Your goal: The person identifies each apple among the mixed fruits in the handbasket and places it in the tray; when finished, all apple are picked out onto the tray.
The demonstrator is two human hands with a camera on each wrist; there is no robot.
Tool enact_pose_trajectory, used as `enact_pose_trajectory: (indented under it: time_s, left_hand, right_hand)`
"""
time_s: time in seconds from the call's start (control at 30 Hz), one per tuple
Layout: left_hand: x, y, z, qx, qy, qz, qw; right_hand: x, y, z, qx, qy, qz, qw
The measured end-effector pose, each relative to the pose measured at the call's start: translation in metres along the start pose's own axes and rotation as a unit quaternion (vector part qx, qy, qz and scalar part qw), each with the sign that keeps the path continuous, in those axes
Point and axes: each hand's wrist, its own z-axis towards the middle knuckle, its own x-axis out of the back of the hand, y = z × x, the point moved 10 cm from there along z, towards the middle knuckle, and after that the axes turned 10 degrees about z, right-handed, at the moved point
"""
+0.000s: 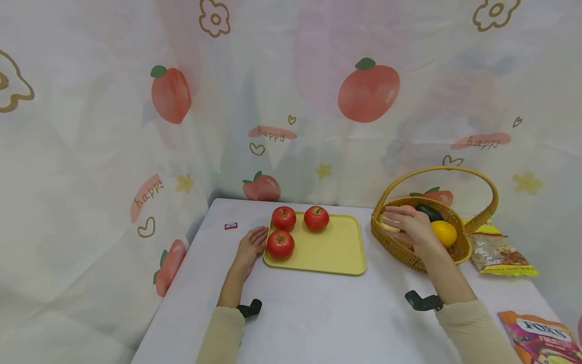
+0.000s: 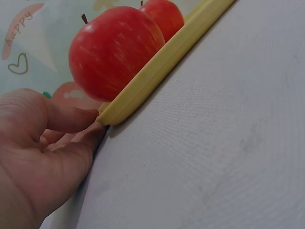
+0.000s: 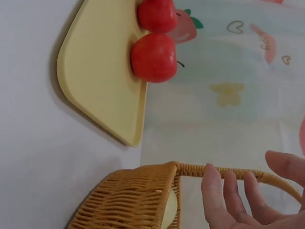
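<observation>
On the white table lies a yellow tray (image 1: 327, 253) carrying three red apples (image 1: 280, 244) at its left and back. My left hand (image 1: 251, 248) is at the tray's left edge; in the left wrist view its thumb and a bent finger pinch the rim. Above the left part of a wicker basket (image 1: 400, 254) hovers my right hand (image 1: 411, 227), fingers spread and nothing in them. Inside the basket I see an orange-yellow fruit (image 1: 444, 233), a dark green item (image 1: 429, 212) and a pale round item (image 1: 391, 221), partly hidden by the hand.
The basket's tall handle (image 1: 447, 168) arches above it. A clear-and-yellow snack bag (image 1: 500, 255) lies right of the basket, and a FOX'S pouch (image 1: 541, 336) is at the front right. Left of the tray lies a small wrapped piece (image 1: 231, 226). Printed curtains stand behind and left.
</observation>
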Motion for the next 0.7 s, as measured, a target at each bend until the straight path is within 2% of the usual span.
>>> enact_pose_trajectory:
  time_s: [0.33, 0.7]
  left_hand:
    - [0.002, -0.003, 0.001, 0.008, 0.004, 0.001, 1.0]
    - [0.001, -0.003, 0.001, 0.001, -0.005, 0.002, 1.0]
  right_hand:
    - [0.036, -0.004, -0.011, -0.01, 0.009, 0.084, 0.9964]
    - [0.078, 0.005, -0.013, -0.024, 0.038, 0.038, 0.9983]
